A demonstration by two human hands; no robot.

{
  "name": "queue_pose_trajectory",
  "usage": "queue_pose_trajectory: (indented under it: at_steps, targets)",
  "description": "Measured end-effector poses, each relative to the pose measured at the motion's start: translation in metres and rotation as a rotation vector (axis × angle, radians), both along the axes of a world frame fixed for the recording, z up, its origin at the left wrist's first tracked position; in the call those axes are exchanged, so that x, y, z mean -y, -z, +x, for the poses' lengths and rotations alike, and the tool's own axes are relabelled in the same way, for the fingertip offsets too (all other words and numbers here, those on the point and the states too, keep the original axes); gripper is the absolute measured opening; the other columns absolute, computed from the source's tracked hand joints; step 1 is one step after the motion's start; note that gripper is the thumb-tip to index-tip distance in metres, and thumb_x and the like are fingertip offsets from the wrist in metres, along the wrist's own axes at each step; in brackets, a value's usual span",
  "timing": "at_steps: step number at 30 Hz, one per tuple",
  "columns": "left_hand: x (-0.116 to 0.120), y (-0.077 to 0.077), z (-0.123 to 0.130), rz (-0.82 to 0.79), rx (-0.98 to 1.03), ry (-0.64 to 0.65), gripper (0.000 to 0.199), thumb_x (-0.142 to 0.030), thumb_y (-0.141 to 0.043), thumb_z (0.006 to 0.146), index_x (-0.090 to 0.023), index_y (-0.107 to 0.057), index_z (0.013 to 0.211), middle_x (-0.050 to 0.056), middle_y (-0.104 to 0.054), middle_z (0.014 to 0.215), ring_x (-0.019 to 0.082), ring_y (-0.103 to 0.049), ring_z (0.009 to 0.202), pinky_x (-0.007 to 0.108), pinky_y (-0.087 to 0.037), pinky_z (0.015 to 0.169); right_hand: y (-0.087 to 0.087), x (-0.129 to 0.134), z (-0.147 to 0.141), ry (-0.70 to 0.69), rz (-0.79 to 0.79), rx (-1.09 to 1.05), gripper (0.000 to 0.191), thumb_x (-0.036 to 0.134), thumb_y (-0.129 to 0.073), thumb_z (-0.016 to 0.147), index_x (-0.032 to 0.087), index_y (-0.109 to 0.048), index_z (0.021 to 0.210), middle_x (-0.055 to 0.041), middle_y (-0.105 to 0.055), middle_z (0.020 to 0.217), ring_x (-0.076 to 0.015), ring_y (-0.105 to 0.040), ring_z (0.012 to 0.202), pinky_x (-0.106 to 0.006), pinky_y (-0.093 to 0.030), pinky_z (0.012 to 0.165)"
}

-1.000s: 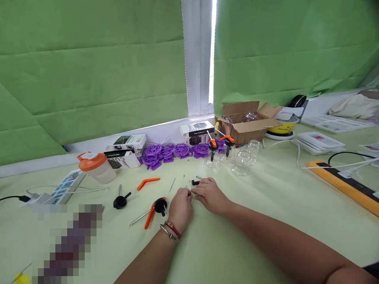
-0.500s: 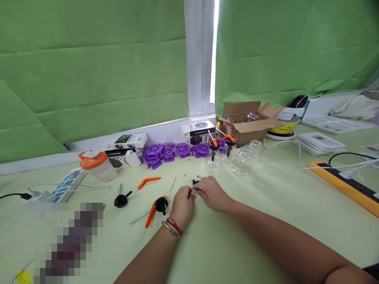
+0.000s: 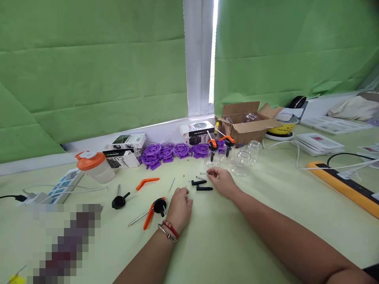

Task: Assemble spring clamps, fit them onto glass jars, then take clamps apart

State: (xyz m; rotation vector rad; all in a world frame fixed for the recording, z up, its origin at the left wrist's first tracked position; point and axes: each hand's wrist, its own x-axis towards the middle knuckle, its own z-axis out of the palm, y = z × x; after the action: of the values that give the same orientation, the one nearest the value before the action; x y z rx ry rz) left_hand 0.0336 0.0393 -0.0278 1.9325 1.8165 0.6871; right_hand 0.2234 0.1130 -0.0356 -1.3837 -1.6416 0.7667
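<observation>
My right hand [image 3: 224, 182] pinches the end of a thin coil spring [image 3: 203, 173] lying along the table top. A second spring [image 3: 200, 178] lies just below it. Two small black plastic pieces [image 3: 204, 188] are side by side between my hands. My left hand [image 3: 179, 206] rests on the table, its fingers bent and the thumb apart, with nothing visible in them. Left of that hand is a black knob part [image 3: 160, 206] with an orange crank handle [image 3: 149, 217] and a metal rod. Beyond it are a loose orange handle [image 3: 148, 182] and a thin metal pin [image 3: 171, 184].
Several purple plastic parts [image 3: 181, 150] line the back, near small boxes [image 3: 130, 141]. Glass jars [image 3: 242, 162] and a cardboard box [image 3: 248, 128] stand back right. An orange-lidded shaker bottle [image 3: 97, 167], a black part [image 3: 119, 202] and a power strip [image 3: 66, 185] are left. An orange power strip [image 3: 346, 189] lies right.
My hands have parted: the right moved right and slightly away with a spring, the left let go of it and drew back a little. The black pieces now show fully.
</observation>
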Motion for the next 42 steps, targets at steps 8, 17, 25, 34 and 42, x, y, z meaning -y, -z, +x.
queue_pose_trajectory:
  at_steps: [8, 17, 25, 34, 42]
  targets:
    - [-0.002, -0.005, 0.000, -0.034, -0.100, -0.016, 0.016, -0.008, -0.042, 0.076, -0.018, -0.053, 0.072, 0.004, -0.057, 0.081, 0.015, -0.051, 0.072, 0.025, -0.037, 0.066, 0.019, -0.017, 0.003, -0.003, -0.025, 0.198, 0.017, 0.024, -0.054, 0.072, 0.020, -0.066, 0.082, -0.0016, -0.066, 0.073, -0.0149, -0.057, 0.066, -0.026, -0.043, 0.065]
    - [0.001, -0.002, -0.001, -0.031, -0.214, -0.021, 0.012, -0.012, -0.044, 0.078, -0.021, -0.052, 0.076, 0.002, -0.060, 0.081, 0.015, -0.053, 0.071, 0.024, -0.030, 0.059, 0.001, 0.000, -0.003, -0.081, 0.116, 0.234, 0.018, 0.023, -0.052, 0.078, 0.019, -0.068, 0.085, -0.0052, -0.066, 0.088, -0.0177, -0.058, 0.083, -0.028, -0.044, 0.076]
    - [-0.020, -0.011, 0.017, 0.050, -0.158, -0.016, 0.011, -0.015, -0.046, 0.081, -0.020, -0.055, 0.085, 0.003, -0.062, 0.084, 0.016, -0.055, 0.074, 0.025, -0.032, 0.060, -0.007, 0.018, -0.010, -0.121, 0.165, 0.146, 0.018, 0.018, -0.049, 0.077, 0.019, -0.066, 0.082, -0.0038, -0.065, 0.084, -0.0159, -0.056, 0.076, -0.028, -0.044, 0.071]
    - [-0.073, -0.014, 0.040, 0.025, -0.120, -0.056, 0.006, -0.019, -0.055, 0.077, -0.023, -0.060, 0.078, 0.002, -0.066, 0.081, 0.016, -0.057, 0.075, 0.025, -0.032, 0.059, 0.014, 0.000, 0.005, 0.015, -0.070, -0.006, 0.019, 0.027, -0.052, 0.072, 0.017, -0.065, 0.082, -0.0011, -0.061, 0.070, -0.0132, -0.049, 0.059, -0.025, -0.041, 0.058]
    - [-0.074, -0.010, 0.037, 0.008, -0.074, -0.054, 0.005, -0.022, -0.056, 0.075, -0.023, -0.061, 0.075, 0.000, -0.066, 0.076, 0.014, -0.056, 0.070, 0.024, -0.033, 0.058, 0.000, 0.010, 0.008, -0.275, -0.006, 0.155, 0.011, 0.022, -0.067, 0.062, 0.020, -0.069, 0.073, -0.0008, -0.060, 0.081, -0.0135, -0.053, 0.071, -0.024, -0.042, 0.067]
